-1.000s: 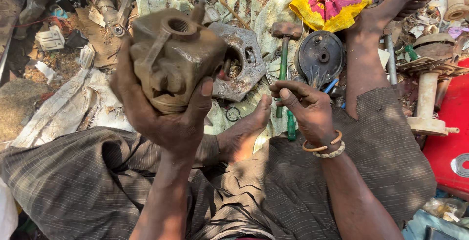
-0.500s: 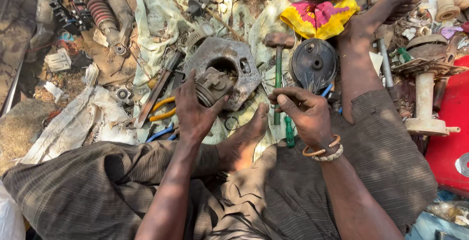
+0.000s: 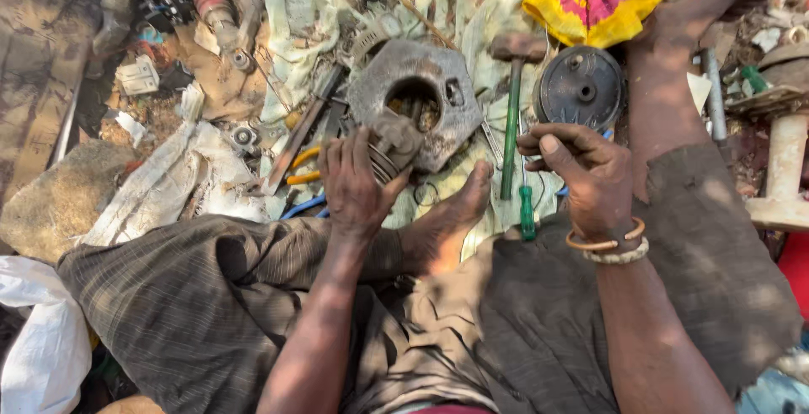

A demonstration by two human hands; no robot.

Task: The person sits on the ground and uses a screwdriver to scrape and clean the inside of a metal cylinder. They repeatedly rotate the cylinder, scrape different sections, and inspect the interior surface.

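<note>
Dappled sunlight, hard shadows, sharp focus

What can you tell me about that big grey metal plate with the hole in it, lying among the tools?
The grey metal plate is a flat, roughly hexagonal casting, dull, pitted and dirty. It has a large round hole at its middle and a smaller opening toward its right side. It lies flat on pale cloth on the ground. The left hand holds a small ribbed metal part against its lower edge.

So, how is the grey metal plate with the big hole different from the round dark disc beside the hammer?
The grey metal plate is angular and pale, and the round dark disc is circular and nearly black. The plate has a wide opening, while the disc has only small holes near its centre. The left hand holds a small part at the plate's edge; no hand touches the disc. Both lie flat on the cloth.
</note>
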